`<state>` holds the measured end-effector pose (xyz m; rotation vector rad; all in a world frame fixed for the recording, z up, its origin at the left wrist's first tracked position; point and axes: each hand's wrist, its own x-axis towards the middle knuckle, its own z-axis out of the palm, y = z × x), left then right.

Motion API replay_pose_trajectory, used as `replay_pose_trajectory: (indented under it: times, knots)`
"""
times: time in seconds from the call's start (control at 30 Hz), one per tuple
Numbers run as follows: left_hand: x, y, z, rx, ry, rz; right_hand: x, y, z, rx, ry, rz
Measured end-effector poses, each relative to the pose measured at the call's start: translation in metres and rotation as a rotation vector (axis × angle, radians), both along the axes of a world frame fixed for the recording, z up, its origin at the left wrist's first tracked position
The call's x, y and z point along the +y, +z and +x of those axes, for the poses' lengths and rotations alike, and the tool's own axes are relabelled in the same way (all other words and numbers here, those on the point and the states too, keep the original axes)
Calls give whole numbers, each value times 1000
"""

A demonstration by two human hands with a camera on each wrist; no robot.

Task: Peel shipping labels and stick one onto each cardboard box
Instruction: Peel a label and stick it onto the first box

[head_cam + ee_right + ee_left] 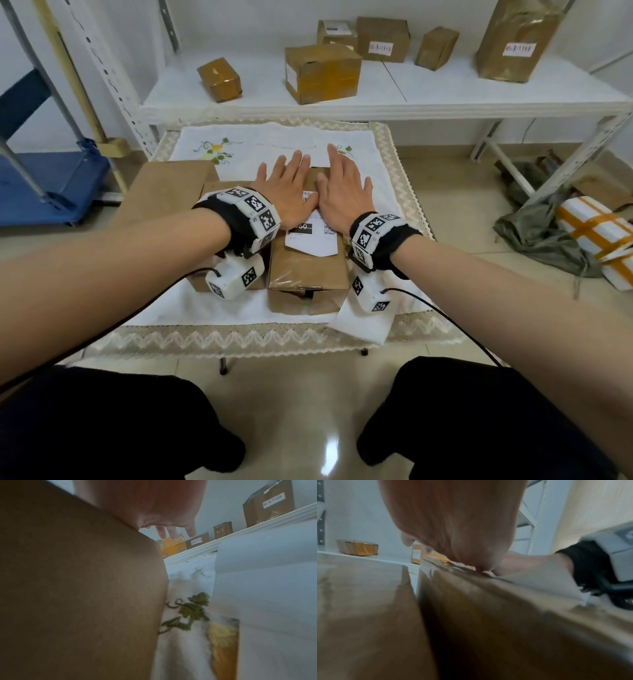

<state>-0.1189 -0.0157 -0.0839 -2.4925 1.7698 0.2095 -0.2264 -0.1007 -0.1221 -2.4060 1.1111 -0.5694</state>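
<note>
— Can you read anything on the shipping label?
— Little. It is white, with a black bar showing what looks like "60", a QR code at its right, and a barcode near the thumbs. On the shelf, two boxes carry small white stickers; the right wrist view gives one as roughly "15-1-7713", though it is blurred.

— Where is the label?
— On top of the cardboard box in the middle of the table. The box's long axis runs away from the person, and the label lies the same way.

— And the hands?
— The left hand and right hand lie flat on the label's far part, fingers straight and spread, thumbs nearly meeting.

— Anything only the wrists show?
— The right wrist view shows a green embroidered vine on the cloth beside the box.
</note>
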Motion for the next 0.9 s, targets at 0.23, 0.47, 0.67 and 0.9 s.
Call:
replay_pose_trajectory:
  times: [0.23,0.47,0.67,0.9]
  knots:
    - [5,11,26,109,-25,72,-1,3,-3,60,9,-10]
    - [6,9,36,148,8,48,1,5,-1,85,16,-15]
    - [3,16,35,431,111,-28,-4,5,-7,107,46,-29]
    - [1,30,29,478,128,-30,0,17,-22,203,67,-103]
